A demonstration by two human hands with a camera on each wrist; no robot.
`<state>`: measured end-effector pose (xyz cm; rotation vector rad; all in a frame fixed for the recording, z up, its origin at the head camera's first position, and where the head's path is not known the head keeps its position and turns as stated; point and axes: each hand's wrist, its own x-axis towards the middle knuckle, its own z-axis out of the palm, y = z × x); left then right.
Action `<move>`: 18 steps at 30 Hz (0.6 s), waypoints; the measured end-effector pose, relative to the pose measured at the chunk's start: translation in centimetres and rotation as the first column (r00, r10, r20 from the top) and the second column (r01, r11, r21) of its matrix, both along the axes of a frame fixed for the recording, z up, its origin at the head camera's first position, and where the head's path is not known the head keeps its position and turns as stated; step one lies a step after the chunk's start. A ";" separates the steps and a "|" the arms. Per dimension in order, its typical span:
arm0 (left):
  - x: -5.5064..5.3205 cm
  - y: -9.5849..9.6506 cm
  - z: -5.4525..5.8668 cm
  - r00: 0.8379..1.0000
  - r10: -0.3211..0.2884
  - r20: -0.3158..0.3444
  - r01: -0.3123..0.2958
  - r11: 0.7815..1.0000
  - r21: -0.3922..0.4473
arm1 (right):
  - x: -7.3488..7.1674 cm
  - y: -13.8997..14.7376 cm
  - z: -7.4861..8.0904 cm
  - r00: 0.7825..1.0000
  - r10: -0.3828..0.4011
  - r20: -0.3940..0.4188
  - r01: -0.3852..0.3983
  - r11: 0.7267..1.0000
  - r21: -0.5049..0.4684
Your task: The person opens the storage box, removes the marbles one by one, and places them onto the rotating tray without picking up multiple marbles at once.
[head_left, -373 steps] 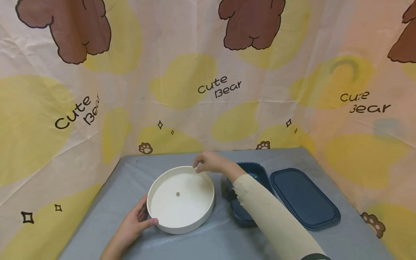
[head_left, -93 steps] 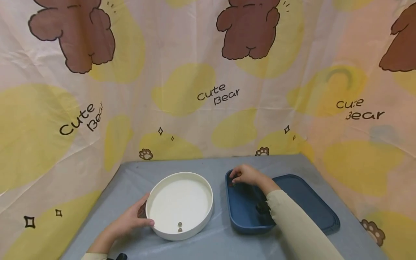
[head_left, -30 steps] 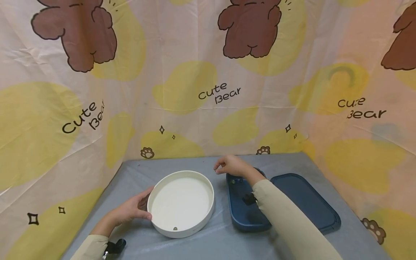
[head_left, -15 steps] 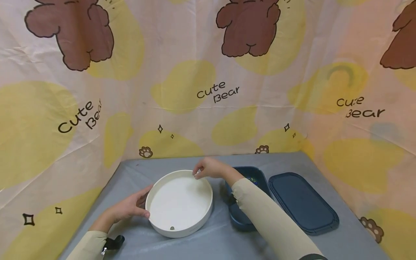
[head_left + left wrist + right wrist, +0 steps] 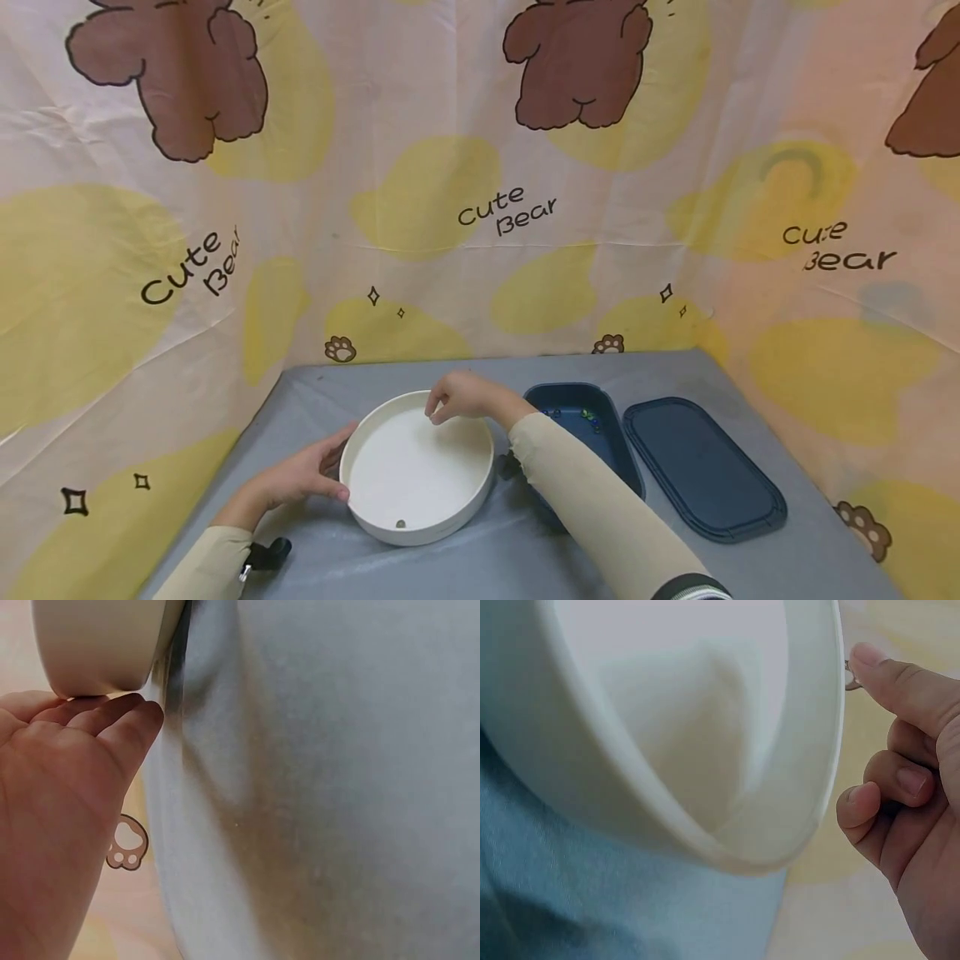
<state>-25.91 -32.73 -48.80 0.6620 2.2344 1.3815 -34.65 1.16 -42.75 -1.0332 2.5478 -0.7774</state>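
A round white dish (image 5: 420, 467) with a low wall sits on the table, one small marble (image 5: 401, 524) lying inside at its near edge. My left hand (image 5: 303, 477) holds the dish's left side, thumb near the rim; the left wrist view shows its fingers (image 5: 135, 724) against the outer wall. Over the far right part of the dish is my right hand (image 5: 465, 396), thumb and forefinger brought together in a pinch. In the right wrist view its thumb (image 5: 900, 686) is extended and the other visible fingers are curled; the marble in the pinch is hidden.
Right of the dish stands a dark blue box (image 5: 633, 479), with several coloured marbles (image 5: 588, 417) at its far end. Its flat blue lid (image 5: 705, 471) lies farther right. A printed bear cloth (image 5: 420, 208) rises behind the grey-covered table (image 5: 315, 558).
My right hand has moved left from the box, past the dish's far rim, to over the dish. The left hand stays at the dish. One marble rolled slightly at the near edge.
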 end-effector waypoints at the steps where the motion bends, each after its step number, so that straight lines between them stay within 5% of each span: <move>1: 0.0 0.0 0.0 1.000 0.004 0.003 -0.004 1.000 -0.006 | 0.0 -0.2 -0.1 1.000 0.002 -0.005 -0.002 1.000 0.003; 18: -0.8 0.4 0.7 0.999 -0.006 0.040 0.007 0.999 -0.036 | 0.0 -0.9 -0.7 1.000 0.017 -0.007 -0.018 1.000 -0.020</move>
